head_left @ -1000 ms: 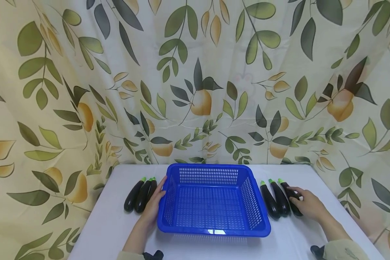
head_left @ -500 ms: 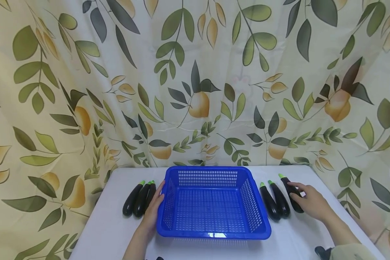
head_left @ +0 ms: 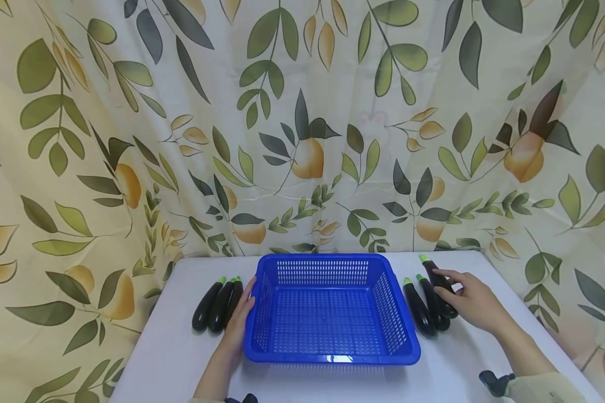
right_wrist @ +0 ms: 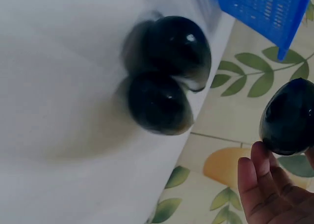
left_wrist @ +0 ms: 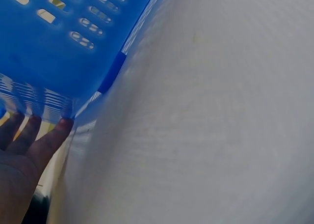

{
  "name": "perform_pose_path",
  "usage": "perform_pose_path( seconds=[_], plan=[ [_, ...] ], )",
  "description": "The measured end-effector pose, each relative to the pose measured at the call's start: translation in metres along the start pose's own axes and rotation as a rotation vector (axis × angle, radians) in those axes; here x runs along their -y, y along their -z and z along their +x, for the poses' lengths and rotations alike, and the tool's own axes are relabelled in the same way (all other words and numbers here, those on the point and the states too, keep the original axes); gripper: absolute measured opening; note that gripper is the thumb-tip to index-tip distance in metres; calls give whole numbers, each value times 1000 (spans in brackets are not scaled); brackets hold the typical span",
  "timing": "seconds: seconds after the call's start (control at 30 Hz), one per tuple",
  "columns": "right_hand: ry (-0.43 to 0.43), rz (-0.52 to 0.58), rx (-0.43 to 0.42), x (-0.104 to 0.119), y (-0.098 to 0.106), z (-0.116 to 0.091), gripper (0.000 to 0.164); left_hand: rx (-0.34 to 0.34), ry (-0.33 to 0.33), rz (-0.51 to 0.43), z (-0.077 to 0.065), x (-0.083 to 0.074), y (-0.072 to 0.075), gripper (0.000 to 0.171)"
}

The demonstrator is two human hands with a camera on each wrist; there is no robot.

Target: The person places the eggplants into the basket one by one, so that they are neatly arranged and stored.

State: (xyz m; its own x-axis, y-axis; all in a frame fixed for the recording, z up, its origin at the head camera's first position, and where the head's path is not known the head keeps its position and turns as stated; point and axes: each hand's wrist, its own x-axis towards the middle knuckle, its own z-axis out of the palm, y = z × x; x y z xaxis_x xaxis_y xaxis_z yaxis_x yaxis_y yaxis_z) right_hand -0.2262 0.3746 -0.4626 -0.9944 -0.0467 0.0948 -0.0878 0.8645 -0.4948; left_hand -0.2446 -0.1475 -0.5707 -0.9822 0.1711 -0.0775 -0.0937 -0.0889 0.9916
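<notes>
A blue plastic basket (head_left: 327, 324) with slotted walls stands in the middle of the table, nothing inside it. My left hand (head_left: 237, 324) rests against its left side; in the left wrist view the fairly straight fingers (left_wrist: 51, 140) touch the basket wall. My right hand (head_left: 474, 300) pinches a dark eggplant (head_left: 429, 266) with a green stem end, lifted off the table right of the basket. In the right wrist view this eggplant (right_wrist: 288, 117) hangs above the tabletop, apart from two others (right_wrist: 159, 103). Those two lie side by side below it, one partly hidden in the head view.
Left of the basket lie three more eggplants (head_left: 220, 305), close together beside my left hand. The white table (head_left: 156, 358) ends at a leaf-and-fruit patterned curtain (head_left: 302, 140) behind. Dark straps (head_left: 495, 383) show at the wrists.
My right hand has lifted the outermost right eggplant off the table and moved it up and left, over its neighbour. The left hand and the basket stay in place.
</notes>
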Motion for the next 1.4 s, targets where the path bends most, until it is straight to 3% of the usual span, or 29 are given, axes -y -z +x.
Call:
perform_pose_path(
  seconds=[0.33,0.77,1.4],
  plan=[
    [17,16,-5,29,7,2,55,13,-33,-3,2,-1,0,51],
    [37,39,-15,56,7,5,52,1,-13,-6,1,0,-2,49],
    [99,32,-17,87,-8,11,48,-24,-14,-19,-1,9,-2,49]
  ],
)
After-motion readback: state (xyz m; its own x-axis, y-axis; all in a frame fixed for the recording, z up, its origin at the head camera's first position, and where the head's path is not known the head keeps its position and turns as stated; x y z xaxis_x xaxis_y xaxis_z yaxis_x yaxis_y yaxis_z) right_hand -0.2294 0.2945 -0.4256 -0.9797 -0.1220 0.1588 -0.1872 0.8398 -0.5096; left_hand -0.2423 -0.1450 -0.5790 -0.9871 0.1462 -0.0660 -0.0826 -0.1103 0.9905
